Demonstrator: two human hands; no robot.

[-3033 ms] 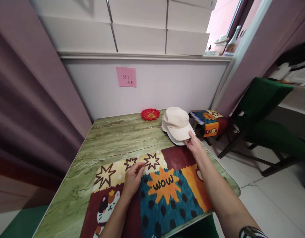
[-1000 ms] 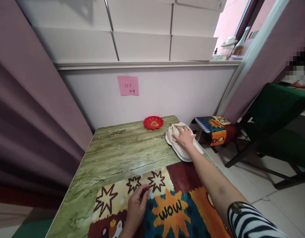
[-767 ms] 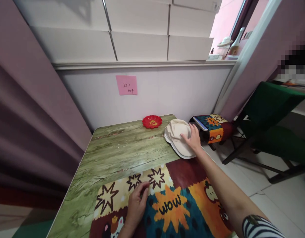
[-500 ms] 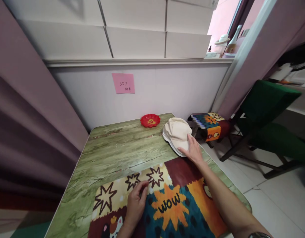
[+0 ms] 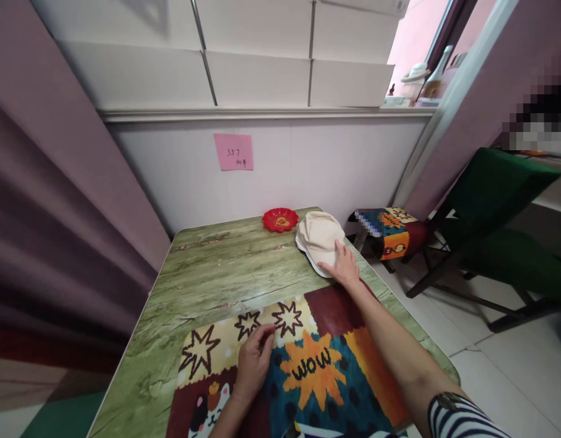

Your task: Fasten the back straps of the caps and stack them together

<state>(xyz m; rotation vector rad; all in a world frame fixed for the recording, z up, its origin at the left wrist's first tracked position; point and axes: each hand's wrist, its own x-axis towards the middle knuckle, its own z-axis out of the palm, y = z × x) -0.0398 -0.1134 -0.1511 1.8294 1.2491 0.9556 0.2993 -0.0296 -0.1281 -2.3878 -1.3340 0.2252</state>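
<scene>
A cream cap (image 5: 323,230) lies at the far right of the table, with a second white brim edge showing beneath its own. My right hand (image 5: 345,263) holds the cap at its brim, thumb on the near left side and fingers along the right; the fingertips' undersides are hidden. Resting over the patterned mat (image 5: 335,304), my left hand (image 5: 256,359) holds nothing. Its fingers are loosely bent, with a gap between thumb and forefinger. A red scalloped dish (image 5: 280,219) sits just left of the cap, apart from it.
The green wood-patterned table (image 5: 207,267) stands against a white wall bearing a pink note (image 5: 233,152). Purple curtains (image 5: 79,182) hang at the left. Beyond the right edge are a low stool (image 5: 394,234) with a patterned cover and a green chair (image 5: 503,201).
The cap has shifted slightly left and away across the table, together with my right hand. My left hand stays over the mat. The view has turned a little.
</scene>
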